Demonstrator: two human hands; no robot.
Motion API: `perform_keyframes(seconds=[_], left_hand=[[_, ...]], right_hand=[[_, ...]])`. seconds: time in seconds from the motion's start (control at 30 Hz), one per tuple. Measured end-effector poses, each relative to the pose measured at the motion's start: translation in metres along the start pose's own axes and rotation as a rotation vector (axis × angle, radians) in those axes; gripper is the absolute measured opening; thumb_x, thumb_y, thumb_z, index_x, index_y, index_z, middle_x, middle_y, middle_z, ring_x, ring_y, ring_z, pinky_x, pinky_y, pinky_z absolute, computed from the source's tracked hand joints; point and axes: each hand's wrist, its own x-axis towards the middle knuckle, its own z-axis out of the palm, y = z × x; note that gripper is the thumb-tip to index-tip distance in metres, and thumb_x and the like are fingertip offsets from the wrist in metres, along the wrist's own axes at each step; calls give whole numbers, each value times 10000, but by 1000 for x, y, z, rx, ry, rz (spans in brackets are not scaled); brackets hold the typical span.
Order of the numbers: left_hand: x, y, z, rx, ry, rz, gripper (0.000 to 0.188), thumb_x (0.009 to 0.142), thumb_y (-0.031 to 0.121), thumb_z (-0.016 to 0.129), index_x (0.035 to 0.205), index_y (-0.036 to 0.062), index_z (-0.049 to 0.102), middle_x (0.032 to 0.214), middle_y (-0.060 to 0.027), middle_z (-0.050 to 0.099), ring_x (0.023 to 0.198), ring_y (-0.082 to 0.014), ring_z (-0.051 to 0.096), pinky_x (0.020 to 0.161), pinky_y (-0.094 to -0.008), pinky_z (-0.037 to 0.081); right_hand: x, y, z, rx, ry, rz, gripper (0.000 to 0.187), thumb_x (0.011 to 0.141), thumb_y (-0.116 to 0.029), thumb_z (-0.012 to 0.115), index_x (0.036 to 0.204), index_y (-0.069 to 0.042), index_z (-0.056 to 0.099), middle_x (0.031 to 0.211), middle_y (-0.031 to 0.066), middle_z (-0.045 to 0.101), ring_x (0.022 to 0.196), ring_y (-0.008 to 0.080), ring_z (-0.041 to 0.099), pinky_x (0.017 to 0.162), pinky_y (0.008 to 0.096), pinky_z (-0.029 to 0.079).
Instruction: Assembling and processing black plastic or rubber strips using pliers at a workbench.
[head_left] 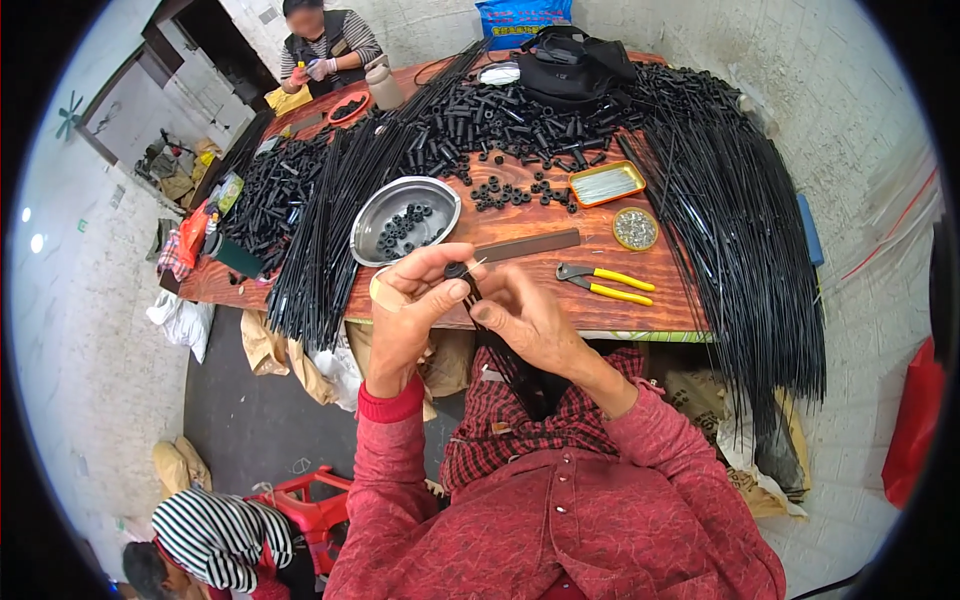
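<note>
Two bare hands work close together, just in front of the near edge of a reddish-brown wooden bench (675, 310). The left hand (402, 300) pinches a small, round black fitting (457, 270) between thumb and fingers. The right hand (528, 318), just beside it, is closed on a bundle of thin black rods (515, 378), which hangs below the hands toward the lap. A fine pale sliver (479, 262) sticks out between them; I cannot tell which hand grips it

Just beyond the left hand is an oval silver metal bowl (372, 208) holding small black rings (405, 232). Just beyond the right hand lies a flat dark-brown bar (530, 243). To the right of the hands are yellow-handled pliers (618, 286), with a round dish of small shiny pieces (635, 229) and a yellow-rimmed tray of slender pale sticks (608, 183) farther off. Well beyond the hands spreads a heap of short black tubes (490, 112)
</note>
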Motion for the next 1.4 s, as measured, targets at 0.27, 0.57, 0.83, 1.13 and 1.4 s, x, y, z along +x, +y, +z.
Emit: perform_keyframes(seconds=[0.27,0.57,0.83,1.13,1.4], left_hand=[[4,-17,-6,-62,-51,27,442,918,127,725,1287,-85,606,1075,-119,710,950,-157,674,873,-279,536],[-2,-15,2,7,-67,20,419,1008,179,632,1352,-53,573,1068,-106,714,948,-135,671,863,-273,542],[-1,-17,6,279,-96,134,370,1050,197,570,1336,-37,559,940,-33,640,865,-69,577,784,-207,468],[3,-15,20,256,-94,77,331,1024,144,592,1312,-19,582,882,26,622,759,-1,490,676,-167,392],[3,-15,34,349,19,185,175,976,16,543,1138,20,610,790,20,634,675,-13,503,582,-193,396]], right_hand=[[-28,15,19,466,-401,389,632,1080,-569,324,919,-9,568,658,107,637,564,190,642,534,301,520],[-24,5,17,206,-234,330,643,1086,-551,320,976,18,598,605,105,606,535,213,640,524,333,503],[-5,-5,-22,-45,-47,67,247,1010,-234,612,1080,-3,667,912,115,704,779,196,691,661,319,547],[15,-42,-33,-5,10,-71,187,873,57,674,1058,30,676,1032,111,642,899,184,684,782,293,558],[19,-47,-28,-300,126,-380,192,764,17,802,914,2,684,866,126,676,735,229,676,611,318,527]])
